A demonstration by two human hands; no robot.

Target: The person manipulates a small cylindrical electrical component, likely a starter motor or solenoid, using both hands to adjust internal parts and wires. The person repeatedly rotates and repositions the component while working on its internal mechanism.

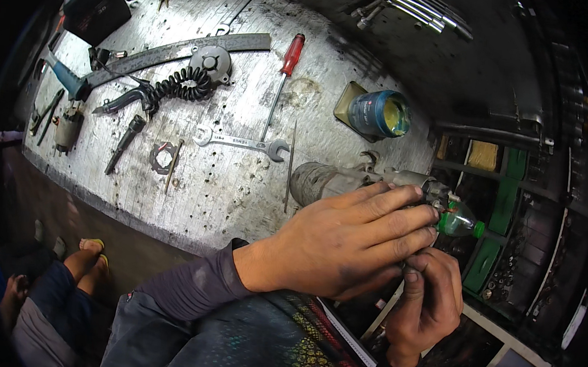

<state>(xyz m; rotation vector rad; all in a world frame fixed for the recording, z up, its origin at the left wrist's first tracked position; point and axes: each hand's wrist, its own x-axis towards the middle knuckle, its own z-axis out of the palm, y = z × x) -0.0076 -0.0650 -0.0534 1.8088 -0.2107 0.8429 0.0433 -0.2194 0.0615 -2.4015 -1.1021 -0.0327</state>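
On the right side of the workbench lies a worn grey metal unit that looks like a starter motor (321, 183), a thick cylinder with a slimmer one alongside. My left hand (348, 242) is laid across it, its fingers bent over the far right end and covering much of the body. Just below, my right hand (428, 298) is closed, thumb against curled fingers, close under the left fingertips. What it pinches is hidden. A clear bottle with a green cap (460, 222) shows beyond the left fingertips. A thin metal rod (291, 170) lies left of the motor.
A combination wrench (242, 142) and a red-handled screwdriver (292, 57) lie mid-bench. An open blue tub of yellowish grease (375, 113) sits behind the motor. Farther left are a coiled black cable (184, 84) and a hammer (69, 80). Parts shelves (504, 198) stand right; people sit lower left.
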